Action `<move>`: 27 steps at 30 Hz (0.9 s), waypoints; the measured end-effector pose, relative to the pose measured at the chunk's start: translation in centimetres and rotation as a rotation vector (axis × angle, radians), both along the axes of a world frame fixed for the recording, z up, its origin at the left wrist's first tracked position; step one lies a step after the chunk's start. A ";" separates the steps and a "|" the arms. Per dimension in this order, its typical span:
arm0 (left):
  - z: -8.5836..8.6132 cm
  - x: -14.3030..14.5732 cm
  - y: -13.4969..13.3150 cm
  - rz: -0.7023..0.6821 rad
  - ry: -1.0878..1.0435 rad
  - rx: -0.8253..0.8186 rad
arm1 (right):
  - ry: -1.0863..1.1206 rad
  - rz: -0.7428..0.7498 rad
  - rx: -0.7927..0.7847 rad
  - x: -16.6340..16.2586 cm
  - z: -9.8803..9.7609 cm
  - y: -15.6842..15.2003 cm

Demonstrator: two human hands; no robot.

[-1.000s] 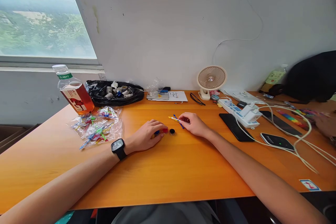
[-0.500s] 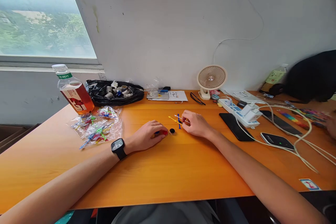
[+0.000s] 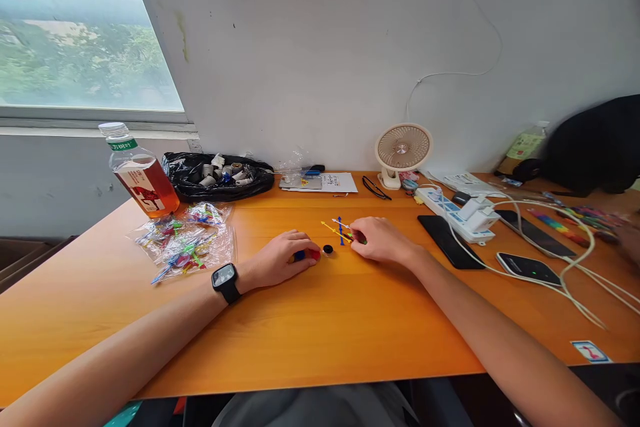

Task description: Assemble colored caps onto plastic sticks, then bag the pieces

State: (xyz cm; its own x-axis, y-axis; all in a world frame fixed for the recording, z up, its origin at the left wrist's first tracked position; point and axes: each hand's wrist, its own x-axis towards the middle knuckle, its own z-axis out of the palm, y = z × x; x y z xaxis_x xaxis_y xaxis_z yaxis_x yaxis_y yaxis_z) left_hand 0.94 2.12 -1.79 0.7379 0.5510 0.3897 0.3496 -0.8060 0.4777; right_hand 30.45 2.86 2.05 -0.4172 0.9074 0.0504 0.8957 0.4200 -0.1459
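Note:
My left hand (image 3: 280,257), with a black watch (image 3: 225,282) on its wrist, rests on the table with its fingers curled round small blue, red and yellow pieces (image 3: 301,255), mostly covered. Just right of its fingertips stands a small round black-topped piece (image 3: 327,249). My right hand (image 3: 379,238) is closed, and a bit of dark green shows at its fingers; what it holds is too small to name. Beside those fingertips lie thin arrow-shaped plastic sticks: a yellow one (image 3: 334,231), a blue one (image 3: 341,232) and a white one (image 3: 340,223), crossing each other.
Clear bags of coloured plastic sticks (image 3: 193,240) lie left, near a tea bottle (image 3: 145,180) and a black bag (image 3: 220,180) of rolls. A fan (image 3: 403,150) stands at the back. Right are a power strip (image 3: 450,213), phones (image 3: 530,270), cables and another person's hand (image 3: 631,243).
My right hand has shifted slightly right, its fingers turning down off the sticks, so more of the white and yellow ones shows. My left hand has stayed in place.

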 end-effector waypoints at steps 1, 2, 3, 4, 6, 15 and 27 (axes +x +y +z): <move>0.0 0.0 0.0 -0.003 -0.001 -0.005 | 0.003 -0.005 -0.001 0.0 0.0 0.0; 0.0 0.0 0.0 -0.006 -0.003 -0.010 | 0.005 -0.008 0.002 0.1 0.0 0.1; -0.1 0.0 0.0 -0.008 -0.005 -0.014 | 0.005 -0.011 0.009 0.1 0.1 0.1; -0.1 -0.1 0.1 -0.007 -0.007 -0.016 | 0.004 -0.013 0.017 0.2 0.1 0.2; -0.1 -0.1 0.1 0.001 -0.004 -0.011 | 0.000 -0.020 0.025 0.3 0.1 0.2; 0.8 -0.9 0.3 0.083 0.136 0.105 | -0.043 -0.019 -0.006 0.5 0.7 0.0; -0.6 -1.9 2.2 0.209 0.078 0.009 | -0.052 -0.061 -0.034 1.2 0.4 0.4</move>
State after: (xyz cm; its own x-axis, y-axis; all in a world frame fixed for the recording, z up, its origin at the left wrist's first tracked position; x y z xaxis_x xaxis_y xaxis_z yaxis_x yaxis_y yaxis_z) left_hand -0.97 4.29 -2.40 0.6359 0.6921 0.3415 0.5453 -0.7160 0.4359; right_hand 31.66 3.28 2.43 -0.3622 0.9321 -0.0012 0.9263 0.3598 -0.1117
